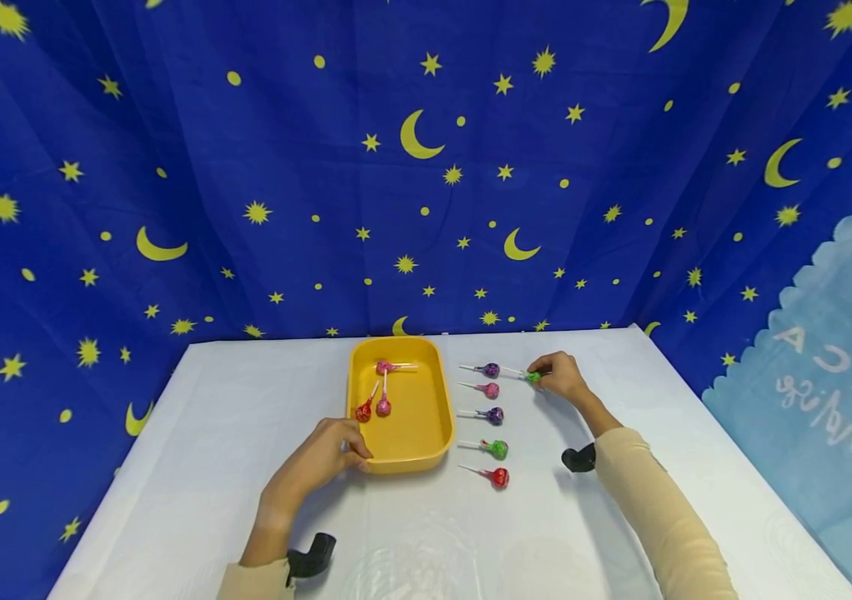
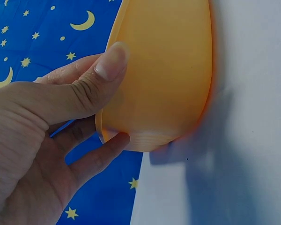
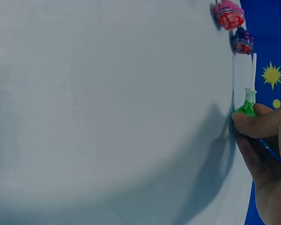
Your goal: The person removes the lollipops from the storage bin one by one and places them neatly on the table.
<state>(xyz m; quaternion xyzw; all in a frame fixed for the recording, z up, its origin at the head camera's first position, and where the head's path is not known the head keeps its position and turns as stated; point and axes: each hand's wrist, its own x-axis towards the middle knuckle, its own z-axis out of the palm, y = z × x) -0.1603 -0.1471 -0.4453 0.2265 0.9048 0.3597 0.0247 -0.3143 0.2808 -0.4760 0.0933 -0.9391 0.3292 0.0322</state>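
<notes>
My left hand point(image 1: 332, 454) grips the near-left corner of a yellow tray point(image 1: 450, 425). In the left wrist view the thumb presses the tray's outer wall point(image 2: 164, 70), while some fingers go behind the rim. At the far right of the lollipops, my right hand point(image 1: 563, 377) pinches a green lollipop point(image 1: 533, 377) by its wrapped head. Its white stick point(image 3: 254, 70) points left, toward a purple lollipop point(image 1: 491, 370). Inside the tray lie a red lollipop point(image 1: 363, 412), a pink lollipop point(image 1: 384, 407) and another pink lollipop point(image 1: 384, 367).
Right of the tray, below the purple lollipop, a column holds a pink lollipop point(image 1: 491, 390), another purple one point(image 1: 495, 415), a green one point(image 1: 498, 450) and a red one point(image 1: 499, 477), sticks pointing left. A blue curtain point(image 1: 366, 183) stands behind the white table point(image 1: 246, 375).
</notes>
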